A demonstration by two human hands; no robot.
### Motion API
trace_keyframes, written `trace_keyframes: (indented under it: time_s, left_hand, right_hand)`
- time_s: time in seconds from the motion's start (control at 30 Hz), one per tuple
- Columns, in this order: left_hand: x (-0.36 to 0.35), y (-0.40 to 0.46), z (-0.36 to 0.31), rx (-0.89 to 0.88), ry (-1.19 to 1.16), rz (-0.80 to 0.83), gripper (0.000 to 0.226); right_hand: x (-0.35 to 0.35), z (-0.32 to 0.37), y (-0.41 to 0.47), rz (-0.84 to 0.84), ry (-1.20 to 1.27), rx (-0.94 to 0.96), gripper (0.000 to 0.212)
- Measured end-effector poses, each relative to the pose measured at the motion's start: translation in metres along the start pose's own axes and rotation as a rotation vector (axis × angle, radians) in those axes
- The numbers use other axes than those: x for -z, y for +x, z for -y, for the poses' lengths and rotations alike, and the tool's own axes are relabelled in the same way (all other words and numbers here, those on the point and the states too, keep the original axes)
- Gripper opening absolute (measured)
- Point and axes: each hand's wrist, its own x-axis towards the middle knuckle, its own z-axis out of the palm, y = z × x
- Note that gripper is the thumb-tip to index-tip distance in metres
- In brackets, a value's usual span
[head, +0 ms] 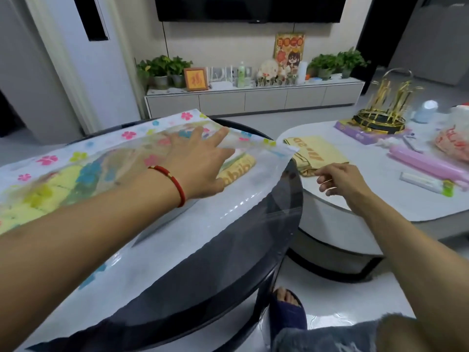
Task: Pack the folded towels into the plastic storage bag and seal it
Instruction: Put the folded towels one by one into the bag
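Observation:
A clear plastic storage bag (76, 158) printed with coloured flowers lies across the round dark glass table (228, 260). Folded towels show through it, one yellow with lettering (238, 171) near the bag's right end. My left hand (200, 161), with a red cord on the wrist, rests flat on top of the bag, fingers spread. On the white oval table to the right lies a folded yellow towel (317, 151). My right hand (337, 179) is at that towel's near corner, fingers curled; whether it grips the cloth is unclear.
The white oval table (380, 199) also carries a pink roll (426, 161), a purple box with a gold rack (378, 118), a white tube (426, 184) and a red-printed bag (454, 141). A slippered foot (286, 313) stands between the tables. A TV cabinet lines the far wall.

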Motion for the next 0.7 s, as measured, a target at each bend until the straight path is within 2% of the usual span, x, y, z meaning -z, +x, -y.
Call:
trace_keyframes:
  time_s: [0.1,0.3,0.43,0.6,0.7]
  left_hand:
    - [-0.006,0.019,-0.016,-0.011,0.006,0.002,0.066]
    - [-0.017,0.047,-0.039,0.0,-0.019,0.011,0.058]
    - [-0.026,0.055,-0.043,-0.013,-0.021,0.008,0.05]
    - [-0.033,0.063,-0.042,-0.009,-0.043,-0.018,0.051]
    - [-0.033,0.065,-0.04,-0.01,-0.043,-0.033,0.052]
  right_hand:
    - [0.009,-0.024,0.03,-0.17,-0.259,0.018,0.028]
    - [0.007,-0.035,0.085,-0.24,-0.6,-0.017,0.047]
    - [-0.004,-0.051,0.116,-0.176,-0.578,-0.013,0.055]
    - [-0.006,-0.058,0.144,-0.274,-0.629,-0.058,0.047]
    - [-0.005,-0.061,0.152,-0.221,-0.677,-0.066,0.037]
